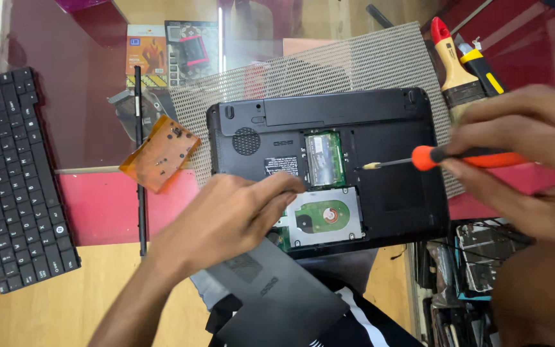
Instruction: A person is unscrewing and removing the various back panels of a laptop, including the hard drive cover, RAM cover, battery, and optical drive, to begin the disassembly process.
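Right hand [534,160] gripping screwdriver [444,156], tip over laptop [393,128]; left hand [226,218] fingers closed on nothing, steadying beside drive [325,215]. Best kept vertical.

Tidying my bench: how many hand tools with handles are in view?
3: an orange screwdriver in the right hand, a paintbrush and a yellow-handled tool at the top right. Others may be hidden.
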